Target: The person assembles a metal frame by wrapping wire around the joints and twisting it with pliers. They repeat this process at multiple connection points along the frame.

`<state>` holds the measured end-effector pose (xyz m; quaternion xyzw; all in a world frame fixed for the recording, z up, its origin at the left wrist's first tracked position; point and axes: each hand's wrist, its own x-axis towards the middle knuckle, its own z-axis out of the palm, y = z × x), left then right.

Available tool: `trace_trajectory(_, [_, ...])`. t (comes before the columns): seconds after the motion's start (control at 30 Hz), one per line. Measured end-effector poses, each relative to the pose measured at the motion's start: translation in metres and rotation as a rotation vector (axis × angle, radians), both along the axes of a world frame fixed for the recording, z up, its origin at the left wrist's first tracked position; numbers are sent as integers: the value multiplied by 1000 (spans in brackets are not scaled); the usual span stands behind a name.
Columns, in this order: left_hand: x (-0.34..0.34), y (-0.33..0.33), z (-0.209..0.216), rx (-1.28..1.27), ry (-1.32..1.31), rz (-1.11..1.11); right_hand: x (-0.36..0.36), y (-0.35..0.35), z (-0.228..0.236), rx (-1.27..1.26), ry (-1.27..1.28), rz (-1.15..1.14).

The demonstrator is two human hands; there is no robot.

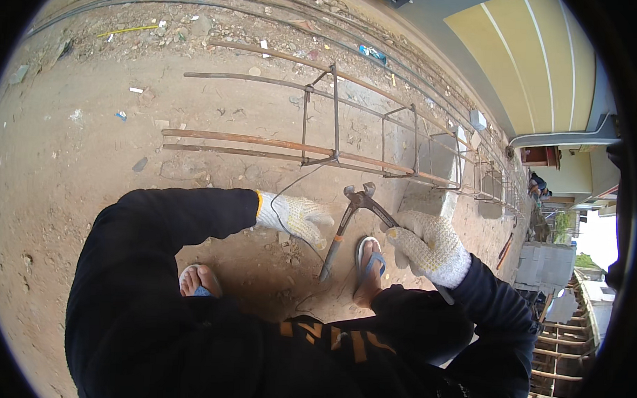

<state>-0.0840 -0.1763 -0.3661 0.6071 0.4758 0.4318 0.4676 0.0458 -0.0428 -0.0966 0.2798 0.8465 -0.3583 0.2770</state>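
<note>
My left hand (295,217), in a pale dotted work glove, is stretched out below the near corner of a rebar cage, fingers extended. A thin dark wire (302,176) runs from that corner, curves across the glove and trails down past the fingertips. My right hand (428,246), gloved likewise, is closed around one handle of metal pincers (360,198). Their handles are spread wide; the free one, with an orange band, points down toward the ground. The long rebar cage (250,140), rusty bars joined by square stirrups, lies ahead and stretches away to the right.
Grey concrete blocks (431,192) stand under the cage. My sandalled feet (370,267) are on the dirt ground (88,163) below my hands. Long dark cables or pipes (220,2) run along the far side near rubble. A yellow and grey wall (526,66) rises at the upper right.
</note>
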Motion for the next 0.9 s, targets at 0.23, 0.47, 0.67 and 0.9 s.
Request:
trace_trajectory(0.23, [13,0,29,-51,-449,-107,-36,-34,11,191,-80,-11])
trace_trajectory(0.47, [19,-7,43,-79,-873,-184,-48,-46,11,256,-74,56])
trace_trajectory(0.67, [27,0,43,-14,-959,-203,-44,-49,7,300,-53,51])
trace_trajectory(0.9, [30,17,26,-90,-938,-248,-39,-60,1,356,-49,-37])
